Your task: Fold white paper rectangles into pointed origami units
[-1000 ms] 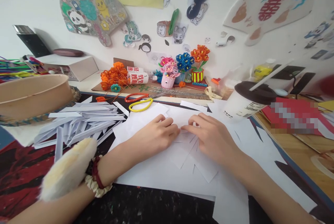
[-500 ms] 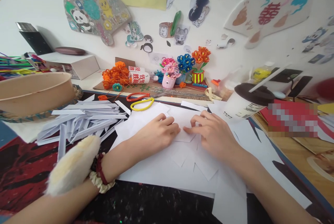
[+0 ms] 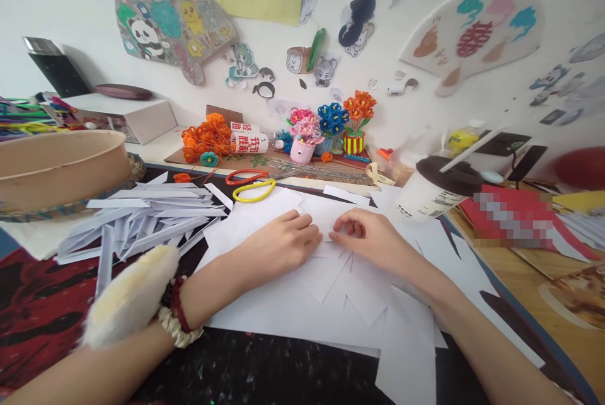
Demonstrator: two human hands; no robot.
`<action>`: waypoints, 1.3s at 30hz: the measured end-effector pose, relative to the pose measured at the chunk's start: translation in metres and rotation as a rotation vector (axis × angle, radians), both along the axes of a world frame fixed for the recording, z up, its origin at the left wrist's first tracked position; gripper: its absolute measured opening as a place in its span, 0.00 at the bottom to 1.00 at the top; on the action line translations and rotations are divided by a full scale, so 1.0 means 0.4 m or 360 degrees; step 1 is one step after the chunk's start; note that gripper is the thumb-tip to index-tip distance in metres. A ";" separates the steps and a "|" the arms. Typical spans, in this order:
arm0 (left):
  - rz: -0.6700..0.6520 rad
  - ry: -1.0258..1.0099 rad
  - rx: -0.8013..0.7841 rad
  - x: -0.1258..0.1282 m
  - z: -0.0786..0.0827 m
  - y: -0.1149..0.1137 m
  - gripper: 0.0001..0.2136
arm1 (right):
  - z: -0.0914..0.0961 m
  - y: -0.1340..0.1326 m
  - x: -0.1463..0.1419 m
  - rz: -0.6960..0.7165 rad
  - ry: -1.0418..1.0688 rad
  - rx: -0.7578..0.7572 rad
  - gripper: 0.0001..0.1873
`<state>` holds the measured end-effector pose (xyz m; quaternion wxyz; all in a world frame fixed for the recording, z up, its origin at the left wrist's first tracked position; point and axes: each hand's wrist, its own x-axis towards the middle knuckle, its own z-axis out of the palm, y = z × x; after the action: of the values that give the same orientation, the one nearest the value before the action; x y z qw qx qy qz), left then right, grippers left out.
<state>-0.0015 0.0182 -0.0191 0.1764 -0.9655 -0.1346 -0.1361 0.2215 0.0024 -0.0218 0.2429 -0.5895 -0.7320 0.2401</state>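
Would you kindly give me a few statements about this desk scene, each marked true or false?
1. The left hand and right hand are close together over white paper. True.
2. The scissors are in the right hand. False: the scissors lie beyond the hands.
3. A pile of paper strips lies to the left of both hands. True.
4. The cup has no straw. False: a pale straw sticks up from the dark lid of the cup.
5. The fluffy cream item is at the right wrist. False: the fluffy cream item is by the left wrist.
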 end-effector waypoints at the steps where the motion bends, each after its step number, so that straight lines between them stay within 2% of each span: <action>1: -0.0009 -0.0003 0.0001 0.001 0.001 0.001 0.05 | -0.001 0.004 -0.003 -0.0011 -0.0018 -0.0002 0.13; 4: -0.0028 -0.0003 0.0003 0.001 0.002 0.002 0.05 | 0.002 0.019 -0.012 -0.0037 -0.0018 -0.0071 0.14; 7: -0.0037 -0.0004 -0.0003 0.001 -0.001 0.003 0.05 | 0.016 0.038 -0.018 -0.0066 0.0098 -0.0271 0.14; 10: -0.0028 0.0002 -0.0016 0.001 0.000 0.002 0.06 | 0.025 0.057 -0.015 -0.0006 0.0261 -0.0462 0.16; 12: -0.0025 0.0008 -0.0022 0.001 0.002 0.001 0.06 | 0.024 0.071 -0.011 0.0033 0.0260 -0.0505 0.18; 16: -0.0010 0.0008 -0.0013 0.002 0.003 0.000 0.06 | 0.019 0.099 -0.013 0.0098 0.0028 -0.0498 0.18; 22: -0.0032 -0.0020 0.0034 0.001 -0.004 0.002 0.06 | 0.038 0.118 -0.023 0.0187 -0.0339 -0.0437 0.17; 39: 0.0001 0.0023 -0.0052 -0.003 0.004 -0.003 0.05 | 0.053 0.129 0.006 0.0517 -0.0369 -0.0416 0.10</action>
<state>-0.0029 0.0172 -0.0176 0.1617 -0.9692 -0.1357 -0.1268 0.2237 0.0539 -0.0006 0.0370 -0.5142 -0.8028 0.2995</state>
